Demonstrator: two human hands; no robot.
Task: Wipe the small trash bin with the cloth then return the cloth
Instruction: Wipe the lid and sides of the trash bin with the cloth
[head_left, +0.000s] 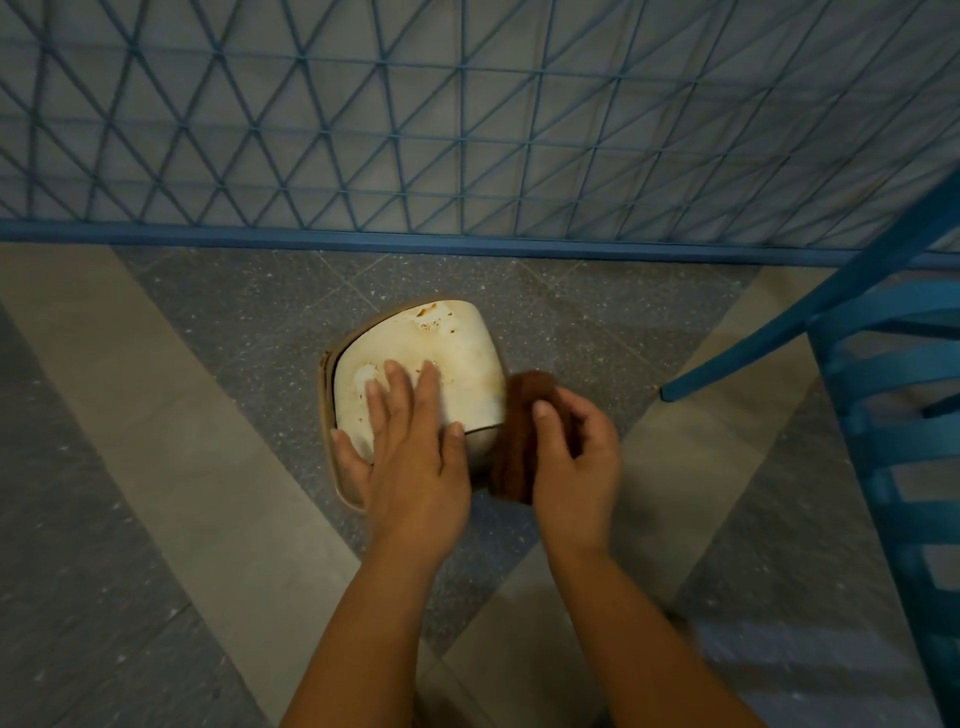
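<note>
The small cream trash bin (447, 358) is sitting on the tiled floor (156, 467) near a blue metal grille (467, 130). The left hand (410, 457) is lying spread, fingers straight, pressing its lid, while the right hand (576, 467) is gripping a brown cloth (519, 415) against the bin's right side.

Your small trash bin (457, 358) stands on the floor (156, 415) directly ahead of you; your left hand (410, 452) lies on its top, toward the left side; your right hand (576, 462) holds the cloth (519, 441) against the bin's right side; the mesh fence (467, 130) runs behind the bin; a chair (883, 405) stands to your right.
</note>
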